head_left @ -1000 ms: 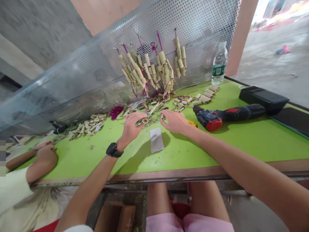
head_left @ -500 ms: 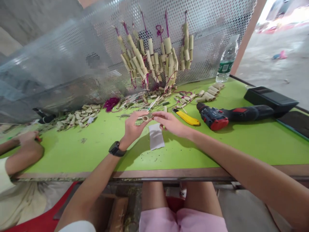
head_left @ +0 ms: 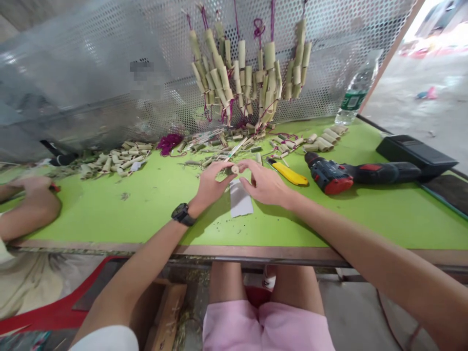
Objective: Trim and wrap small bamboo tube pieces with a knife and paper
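Observation:
A short, pale bamboo tube [head_left: 235, 169] is held above the green table, its round end facing me. My left hand [head_left: 212, 184], with a black watch on the wrist, pinches it between thumb and fingers from the left. My right hand [head_left: 266, 184] curls its fingers onto the tube from the other side; its fingertips are partly hidden. Beneath both hands lies a small sheet of white paper [head_left: 241, 202], with dark specks scattered in front of it. Just right of my right hand is a yellow utility knife [head_left: 290, 173].
A cordless drill [head_left: 329, 173] and a black box [head_left: 415, 155] lie on the right, a water bottle [head_left: 358, 90] behind. Strung bamboo pieces [head_left: 219, 73] hang on the perforated metal panel [head_left: 161, 107]. Bamboo piles [head_left: 117, 160] and purple string [head_left: 170, 144] line the back. A co-worker's arm [head_left: 34, 207] rests left.
The view has shifted slightly. My right fingers have come in closer around the bamboo tube, and its round end now faces me more directly between both hands.

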Tool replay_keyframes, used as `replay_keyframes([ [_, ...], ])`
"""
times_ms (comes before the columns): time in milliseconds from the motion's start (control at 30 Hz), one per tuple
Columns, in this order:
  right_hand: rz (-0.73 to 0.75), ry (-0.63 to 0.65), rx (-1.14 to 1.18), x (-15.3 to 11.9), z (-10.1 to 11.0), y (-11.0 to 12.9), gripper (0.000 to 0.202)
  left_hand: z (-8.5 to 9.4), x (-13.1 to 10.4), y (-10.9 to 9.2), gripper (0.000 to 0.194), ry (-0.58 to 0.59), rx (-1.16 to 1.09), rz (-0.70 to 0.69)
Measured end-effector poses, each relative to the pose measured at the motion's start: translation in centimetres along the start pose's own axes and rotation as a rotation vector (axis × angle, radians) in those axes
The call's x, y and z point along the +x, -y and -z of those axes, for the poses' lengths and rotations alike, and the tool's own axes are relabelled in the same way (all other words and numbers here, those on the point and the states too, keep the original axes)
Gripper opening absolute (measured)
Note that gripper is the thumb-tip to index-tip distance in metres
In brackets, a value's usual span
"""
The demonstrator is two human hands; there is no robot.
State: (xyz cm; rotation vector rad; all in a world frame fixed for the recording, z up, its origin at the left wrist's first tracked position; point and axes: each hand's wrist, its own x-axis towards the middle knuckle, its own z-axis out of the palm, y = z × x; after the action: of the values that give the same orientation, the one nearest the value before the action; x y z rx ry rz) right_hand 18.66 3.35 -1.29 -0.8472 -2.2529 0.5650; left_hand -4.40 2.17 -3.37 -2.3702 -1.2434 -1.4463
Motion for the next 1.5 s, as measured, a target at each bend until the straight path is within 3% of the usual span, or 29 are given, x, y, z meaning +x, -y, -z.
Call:
replay_keyframes([
  [167, -0.089, -0.123, -0.114, -0.2, -0.1, 0.9, 0.058, -0.1, -0.1, 0.0, 0.04, -0.019, 0.018, 0.084],
  [300, -0.04, 0.01, -0.191, 0.0, 0.0, 1.1, 0.044, 0.1, -0.1, -0.4, 0.038, -0.018, 0.021, 0.042],
  [400, -0.049, 0.073, -0.183, 0.1, -0.1, 1.0, 0.047, 0.2, -0.1, -0.6, 0.041, -0.002, 0.013, 0.047],
  [667, -0.066, -0.006, -0.137, 0.2, -0.1, 0.4, 0.042, 0.0, -0.4, -0.7, 0.048, 0.032, -0.062, 0.107],
  [1100, 0.019, -0.105, -0.066, 0.3, 0.1, 0.0, 0.035, 0.0, -0.5, -1.2, 0.051, 0.097, -0.064, 0.067],
  [1500, 0.01, -0.181, -0.184, 0.0, -0.1, 0.2, 0.033, 0.1, -0.3, -1.6, 0.042, 0.091, -0.031, 0.051],
])
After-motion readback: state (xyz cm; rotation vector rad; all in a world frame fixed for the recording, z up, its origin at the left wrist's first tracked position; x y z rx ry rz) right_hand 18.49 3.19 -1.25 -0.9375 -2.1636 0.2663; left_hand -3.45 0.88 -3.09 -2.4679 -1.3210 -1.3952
